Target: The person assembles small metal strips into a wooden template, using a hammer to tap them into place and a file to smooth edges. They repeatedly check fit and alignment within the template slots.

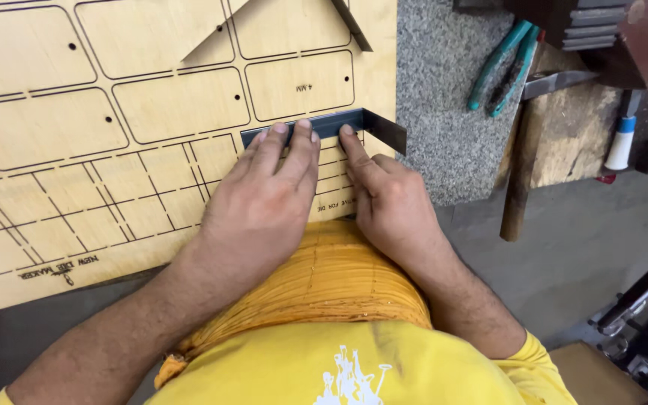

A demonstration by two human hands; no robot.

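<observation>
A pale plywood board (151, 105) with dark laser-cut slots lies on a speckled grey worktop. A thin dark steel strip (331, 124), bent at its right end, stands on edge along one slot near the board's right side. My left hand (260, 206) lies flat on the board with its fingertips pressed against the strip's left part. My right hand (388, 199) rests beside it, index fingertip on the strip near the bend. Neither hand is wrapped around the strip.
Teal-handled pliers (500, 67) lie on the grey worktop (444, 112) to the right of the board. A hammer with a wooden handle (523, 165) leans by a wooden block (571, 139). Dark metal machinery parts (609, 30) stand at the upper right.
</observation>
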